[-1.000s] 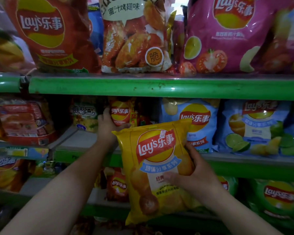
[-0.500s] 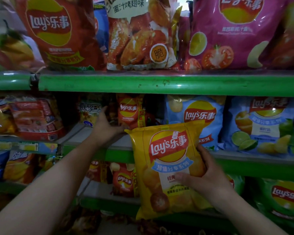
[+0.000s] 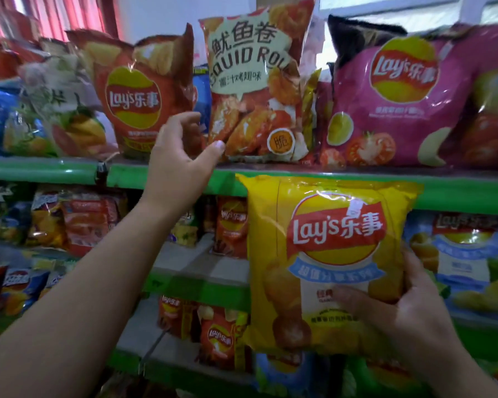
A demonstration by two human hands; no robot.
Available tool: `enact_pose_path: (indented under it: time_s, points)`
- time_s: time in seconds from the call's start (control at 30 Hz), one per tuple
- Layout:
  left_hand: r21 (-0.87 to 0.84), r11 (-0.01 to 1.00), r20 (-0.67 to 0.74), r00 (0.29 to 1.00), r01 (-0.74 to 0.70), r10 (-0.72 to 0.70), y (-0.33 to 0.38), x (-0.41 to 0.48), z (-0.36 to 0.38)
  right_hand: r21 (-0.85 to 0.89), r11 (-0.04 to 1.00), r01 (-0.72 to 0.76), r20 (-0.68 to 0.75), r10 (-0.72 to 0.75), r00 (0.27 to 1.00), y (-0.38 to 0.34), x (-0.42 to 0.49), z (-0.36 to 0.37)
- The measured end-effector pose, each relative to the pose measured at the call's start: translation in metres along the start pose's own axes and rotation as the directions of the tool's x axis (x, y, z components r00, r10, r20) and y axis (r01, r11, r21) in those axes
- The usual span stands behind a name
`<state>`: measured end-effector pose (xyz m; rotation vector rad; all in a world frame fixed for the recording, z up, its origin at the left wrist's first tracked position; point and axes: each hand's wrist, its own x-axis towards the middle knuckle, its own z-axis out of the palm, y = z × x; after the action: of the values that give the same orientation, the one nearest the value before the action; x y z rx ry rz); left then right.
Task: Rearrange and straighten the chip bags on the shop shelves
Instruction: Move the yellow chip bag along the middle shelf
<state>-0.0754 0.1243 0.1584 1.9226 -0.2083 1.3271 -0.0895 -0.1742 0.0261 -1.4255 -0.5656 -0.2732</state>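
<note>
1. The right hand [image 3: 408,320] clamped the yellow bag [image 3: 328,254] before the upper shelf edge [image 3: 457,193], covering its lower corner.
2. The left hand [image 3: 179,156], fingers spread, held nothing near the squid-roll bag [image 3: 256,90].
3. The lower bags [image 3: 222,337] were blurred.

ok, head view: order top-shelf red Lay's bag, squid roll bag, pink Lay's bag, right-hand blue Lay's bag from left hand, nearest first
1. red Lay's bag and squid roll bag, flanking the left hand on the top shelf: too close to call.
2. pink Lay's bag, farther right, same shelf.
3. blue Lay's bag, far right, lower down.
</note>
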Motion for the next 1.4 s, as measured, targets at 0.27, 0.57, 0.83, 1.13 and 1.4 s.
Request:
enact_pose_path:
  time_s: [0.27, 0.57, 0.83, 1.13, 1.4]
  points:
    - [0.016, 0.972, 0.213, 0.949, 0.235, -0.233, 0.040, 0.077, 0.040, -0.081, 0.994, 0.070, -0.130, -0.080, 0.988, -0.040, 0.022, -0.024]
    - [-0.090, 0.976, 0.121, 0.975, 0.196, -0.185, 0.051, 0.087, 0.050, -0.271, 0.951, 0.150, -0.264, -0.223, 0.938, -0.060, 0.027, -0.048]
    - [-0.113, 0.994, -0.070, 0.997, 0.001, -0.009, 0.097, 0.087, 0.010, -0.241, 0.945, 0.220, -0.287, -0.286, 0.914, -0.065, 0.031, -0.046]
    - [-0.124, 0.990, -0.160, 0.983, 0.066, -0.086, 0.056, 0.045, -0.100, -0.159, 0.908, 0.387, -0.277, -0.418, 0.865, -0.101, 0.077, -0.008]
    - [-0.134, 0.978, -0.116, 0.977, 0.163, -0.179, 0.010, -0.018, -0.132, -0.371, 0.842, 0.392, -0.177, -0.478, 0.860, -0.110, 0.165, 0.074]
